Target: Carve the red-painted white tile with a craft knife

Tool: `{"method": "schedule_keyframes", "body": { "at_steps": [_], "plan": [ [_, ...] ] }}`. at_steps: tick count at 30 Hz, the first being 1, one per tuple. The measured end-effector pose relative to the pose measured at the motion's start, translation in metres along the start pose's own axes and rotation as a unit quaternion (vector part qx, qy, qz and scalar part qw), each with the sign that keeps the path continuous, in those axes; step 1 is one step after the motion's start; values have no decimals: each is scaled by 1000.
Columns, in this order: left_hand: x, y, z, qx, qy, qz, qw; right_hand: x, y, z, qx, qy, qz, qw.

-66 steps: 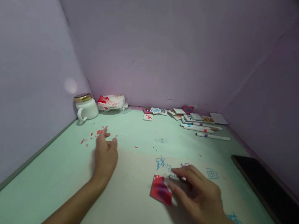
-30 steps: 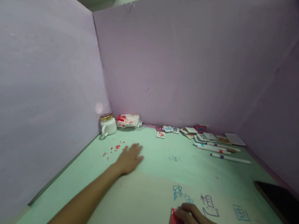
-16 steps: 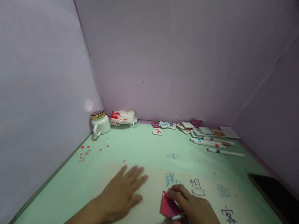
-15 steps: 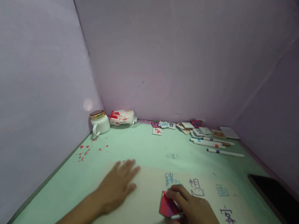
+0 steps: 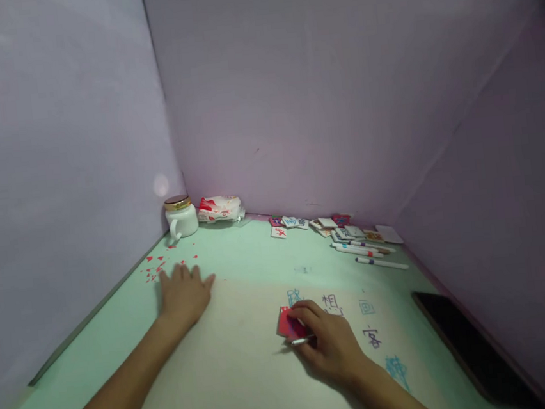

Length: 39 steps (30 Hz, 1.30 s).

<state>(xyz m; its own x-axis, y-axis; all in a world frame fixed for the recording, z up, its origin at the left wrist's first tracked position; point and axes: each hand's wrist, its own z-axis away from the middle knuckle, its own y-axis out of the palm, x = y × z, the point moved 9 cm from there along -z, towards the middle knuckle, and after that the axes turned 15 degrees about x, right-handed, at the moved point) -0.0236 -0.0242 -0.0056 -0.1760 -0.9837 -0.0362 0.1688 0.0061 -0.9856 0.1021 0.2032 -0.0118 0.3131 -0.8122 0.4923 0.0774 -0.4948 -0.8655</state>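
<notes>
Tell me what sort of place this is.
Probably a small craft or study desk boxed in by purple partition boards. A green table bears handwritten characters, and marker pens lie beside a heap of character tiles at the back wall.

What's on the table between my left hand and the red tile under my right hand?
Head view: only bare pale tabletop lies between the left hand and the red tile.

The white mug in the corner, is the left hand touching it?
No, the left hand lies flat on the table among red scraps, well short of the mug.
</notes>
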Motion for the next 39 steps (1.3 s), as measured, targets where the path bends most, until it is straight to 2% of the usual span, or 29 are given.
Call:
{"method": "schedule_keyframes", "body": {
  "at_steps": [2,3,5,8,10,13,17,21,24,28,31,39],
  "plan": [
    [8,-15,5,-26,-27,19,999,2,1,-4,-10,6,-9,1000],
    [5,-20,8,-28,-13,29,999,3,2,-6,-13,9,-15,1000],
    [-15,-23,20,-9,54,53,997,4,5,-9,-17,18,-28,999],
    [-56,-11,42,44,161,96,981,-4,2,-5,-40,48,-47,997],
    [-79,-1,53,68,194,120,971,-13,-5,4,-66,78,-58,993],
    [-102,12,61,82,200,133,967,-28,-19,19,-99,132,-63,984],
    [-123,18,59,72,172,129,974,-44,-24,28,-100,202,-72,972],
    [-136,24,56,65,165,127,976,-47,-22,19,-86,167,-59,980],
    [-140,31,60,60,194,135,970,-51,-28,18,-115,144,-17,983],
    [-142,26,75,-23,276,158,948,-45,-33,24,-154,87,44,983],
    [-144,19,83,-81,317,161,931,-40,-30,26,-142,73,55,986],
    [-153,18,81,-65,323,141,933,-39,-21,22,-80,99,51,991]
  ]
}}
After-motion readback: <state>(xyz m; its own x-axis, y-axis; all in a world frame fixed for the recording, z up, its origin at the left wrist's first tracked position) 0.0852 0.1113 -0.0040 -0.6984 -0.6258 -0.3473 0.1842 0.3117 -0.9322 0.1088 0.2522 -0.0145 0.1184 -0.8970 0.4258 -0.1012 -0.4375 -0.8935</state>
